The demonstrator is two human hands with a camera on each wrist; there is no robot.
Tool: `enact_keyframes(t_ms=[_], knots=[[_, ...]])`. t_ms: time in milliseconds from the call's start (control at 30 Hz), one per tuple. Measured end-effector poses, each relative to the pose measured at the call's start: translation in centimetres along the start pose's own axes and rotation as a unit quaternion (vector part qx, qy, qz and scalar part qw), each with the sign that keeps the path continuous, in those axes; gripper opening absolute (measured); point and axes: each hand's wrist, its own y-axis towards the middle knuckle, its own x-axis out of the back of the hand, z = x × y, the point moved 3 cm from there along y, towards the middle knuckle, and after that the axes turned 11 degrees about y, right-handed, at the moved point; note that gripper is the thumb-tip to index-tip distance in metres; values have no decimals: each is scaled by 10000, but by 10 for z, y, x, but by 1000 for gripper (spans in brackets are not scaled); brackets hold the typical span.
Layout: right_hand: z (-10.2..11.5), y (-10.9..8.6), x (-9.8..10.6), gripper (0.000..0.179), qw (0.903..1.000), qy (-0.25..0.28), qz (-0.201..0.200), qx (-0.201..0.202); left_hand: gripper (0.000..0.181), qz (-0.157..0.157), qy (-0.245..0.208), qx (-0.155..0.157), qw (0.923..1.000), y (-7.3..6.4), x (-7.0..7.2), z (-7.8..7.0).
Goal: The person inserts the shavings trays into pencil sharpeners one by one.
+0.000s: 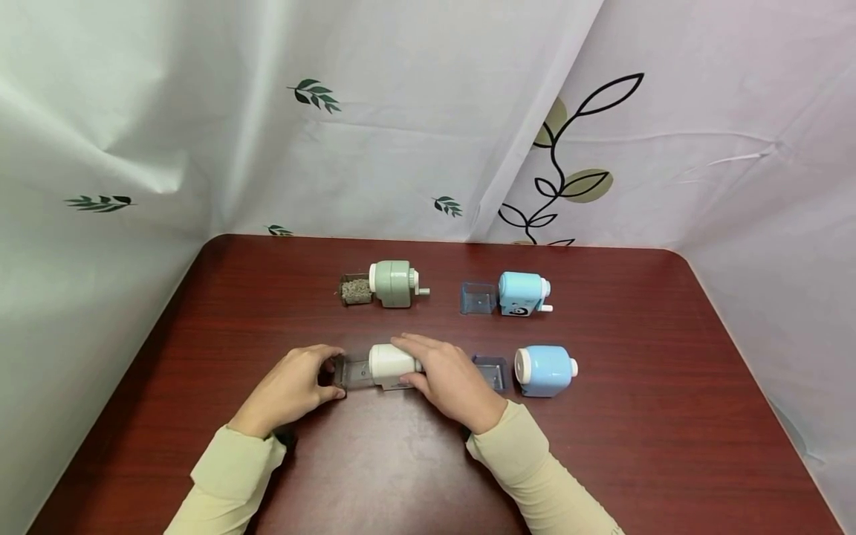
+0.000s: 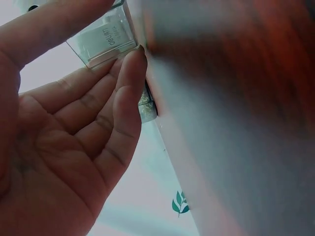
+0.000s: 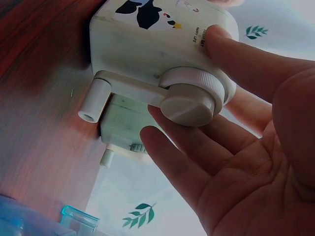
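RISK: uneven force could, I judge, skew the smoky clear-plastic drawer point(image 1: 359, 374), pinched by the left hand point(image 1: 290, 388) | GRIP: right hand point(image 1: 449, 375) holds the white plastic crank sharpener point(image 1: 390, 364), just beside drawer, mid-table | CONTENTS: open smoky-plastic tray point(image 1: 351, 277) holds shavings point(image 1: 357, 291); clear blue-plastic tray point(image 1: 478, 299), none visible

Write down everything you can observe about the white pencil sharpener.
The white pencil sharpener looks plastic, with a dark cartoon figure and lettering on one side. At one end are a ribbed ring and a crank with a cylindrical handle; at the other, a clear drawer sticks out. It stands on the table. The right hand grips it; the left hand pinches the drawer.
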Motion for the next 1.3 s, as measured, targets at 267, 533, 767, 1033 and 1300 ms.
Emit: enact_keyframes(t_ms=[267,533,767,1033,1300], knots=[[-1,0,0,51,10000,1,25,2,51,8,103,7,9999,1,0,-1],[-1,0,0,52,9999,59,54,-61,50,3,106,-53,9999,-1,2,-3],[-1,1,0,51,9999,65,73,-124,49,-117,232,-175,9995,0,2,-4],[-1,0,0,51,10000,7,50,-67,51,-237,280,-355,9987,1,2,-8],[-2,1,-1,50,10000,-15,42,-36,51,-111,204,-296,9993,6,-2,-11]])
